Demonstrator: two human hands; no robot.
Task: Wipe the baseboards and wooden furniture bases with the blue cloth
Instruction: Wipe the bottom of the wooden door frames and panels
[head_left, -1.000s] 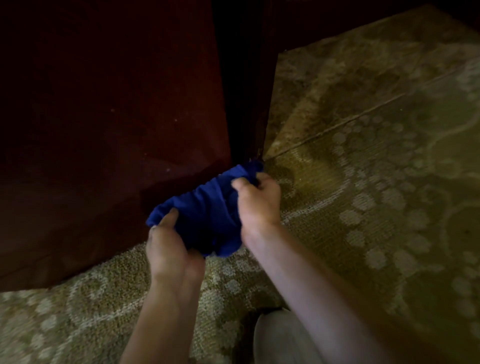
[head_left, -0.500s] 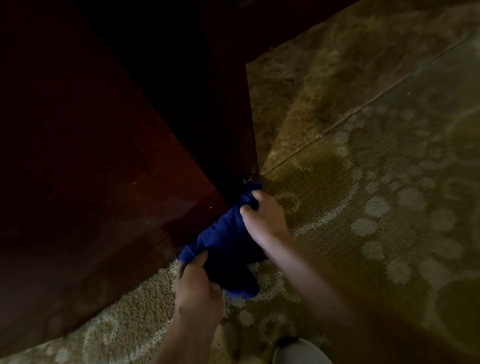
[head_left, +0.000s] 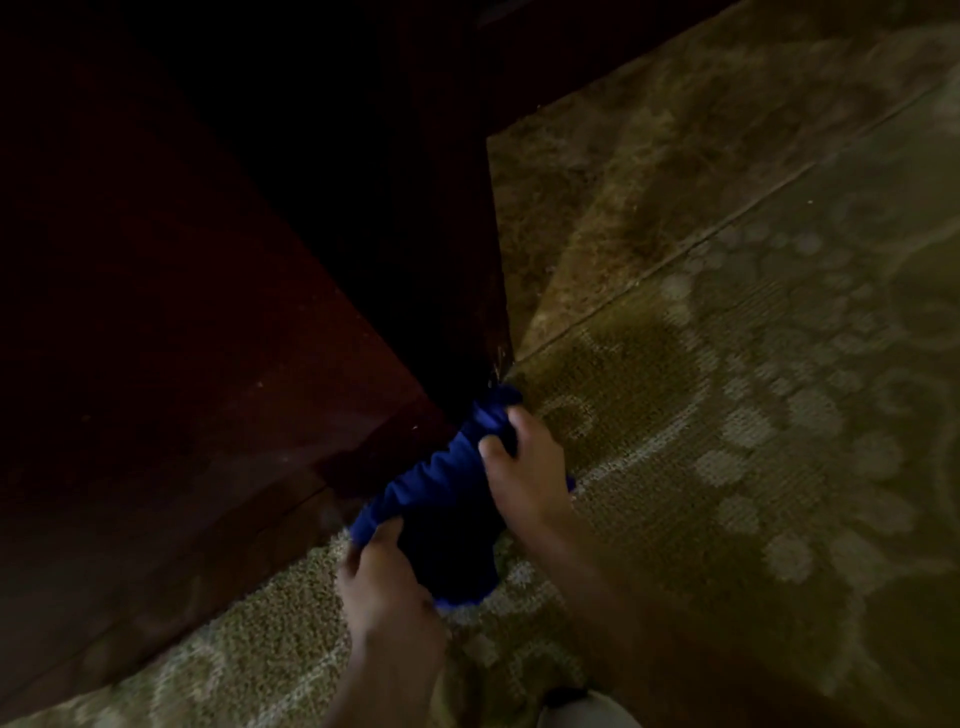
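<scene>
A bunched blue cloth (head_left: 441, 493) lies against the bottom corner of a dark reddish wooden furniture piece (head_left: 208, 364), where the wood meets the carpet. My right hand (head_left: 524, 467) grips the cloth's upper end at the corner, fingers curled into the fabric. My left hand (head_left: 384, 587) holds the cloth's lower end close to the furniture's base strip (head_left: 249, 540). The middle of the cloth hangs dark between both hands.
Patterned olive and cream carpet (head_left: 753, 441) covers the floor to the right and in front. A seam line (head_left: 727, 223) runs diagonally across it. The furniture's far side is in deep shadow. A pale knee or shoe (head_left: 587, 712) shows at the bottom edge.
Both hands and the cloth have shifted right along the furniture base to its corner. The view has tilted, so the furniture now fills more of the left.
</scene>
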